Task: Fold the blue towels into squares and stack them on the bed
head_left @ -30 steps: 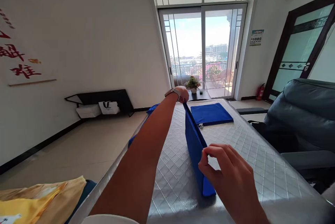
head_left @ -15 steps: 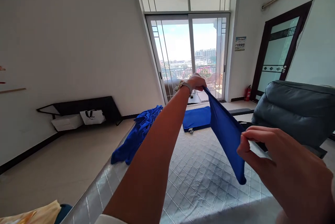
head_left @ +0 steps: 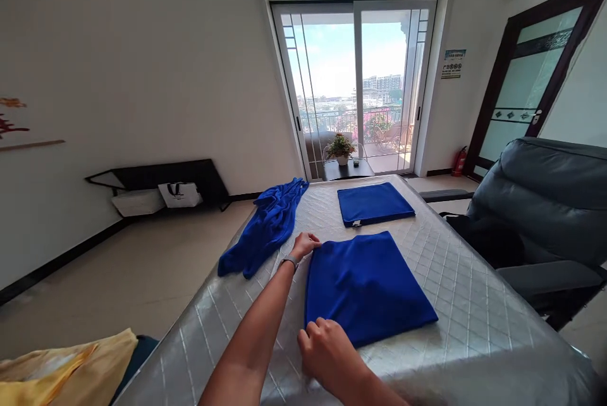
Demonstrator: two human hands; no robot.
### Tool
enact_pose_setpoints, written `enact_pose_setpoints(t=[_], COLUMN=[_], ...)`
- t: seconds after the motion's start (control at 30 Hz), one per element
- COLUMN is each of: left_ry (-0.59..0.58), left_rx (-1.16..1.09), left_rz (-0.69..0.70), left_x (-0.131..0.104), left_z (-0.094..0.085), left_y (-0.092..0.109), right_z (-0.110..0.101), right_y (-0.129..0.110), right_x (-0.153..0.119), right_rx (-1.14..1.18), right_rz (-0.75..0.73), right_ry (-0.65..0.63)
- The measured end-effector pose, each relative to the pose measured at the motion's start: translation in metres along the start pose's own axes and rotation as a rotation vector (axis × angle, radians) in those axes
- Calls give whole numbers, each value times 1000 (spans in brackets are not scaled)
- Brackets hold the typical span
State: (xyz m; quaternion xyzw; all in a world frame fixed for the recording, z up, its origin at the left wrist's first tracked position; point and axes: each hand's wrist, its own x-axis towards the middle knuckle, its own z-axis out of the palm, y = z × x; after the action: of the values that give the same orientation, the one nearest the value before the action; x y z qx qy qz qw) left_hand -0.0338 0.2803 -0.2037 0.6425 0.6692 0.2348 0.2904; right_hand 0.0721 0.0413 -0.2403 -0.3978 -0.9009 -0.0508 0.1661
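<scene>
A blue cloth, folded into a rough rectangle, lies on the silver quilted mattress with a few wrinkles in its middle. My left hand, a watch on its wrist, pinches the cloth's far left corner. At the near left corner, my right hand is closed on the cloth's edge with curled fingers. Just beyond lies a second blue cloth, folded flat, with a small white tag at its near edge. A crumpled blue cloth rests along the mattress's left edge.
A dark leather chair stands at the right of the mattress. Yellow fabric shows at the lower left. A potted plant sits on a small black table before the sliding glass door. White bags are by the left wall.
The blue cloth, held up in the air between my hands before, now lies on the mattress. Both hands have come down and to the left with it.
</scene>
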Motion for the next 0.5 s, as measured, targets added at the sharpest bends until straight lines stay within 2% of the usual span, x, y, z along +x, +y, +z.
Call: enact_pose_setpoints(t=[0.07,0.13,0.3,0.4,0.5], left_ry=[35,61,73,49,52], left_rx=[-22,-57,-105,-124,-131], left_rz=[-4,-9,-44,-59,-53], left_x=[6,14,27,25,22], left_z=[2,0,-8,-9,-5], left_y=[-26,-43,-70,-80,-86], right_z=[16,24,35,26,0], right_y=[-11,-19,-31,-25,9], right_x=[4,9,15,9,-1], right_rx=[25,33,55,147,310], right_rz=[5,12,31,-15,-50], right_ry=[-29,-46,-33,-40,-12])
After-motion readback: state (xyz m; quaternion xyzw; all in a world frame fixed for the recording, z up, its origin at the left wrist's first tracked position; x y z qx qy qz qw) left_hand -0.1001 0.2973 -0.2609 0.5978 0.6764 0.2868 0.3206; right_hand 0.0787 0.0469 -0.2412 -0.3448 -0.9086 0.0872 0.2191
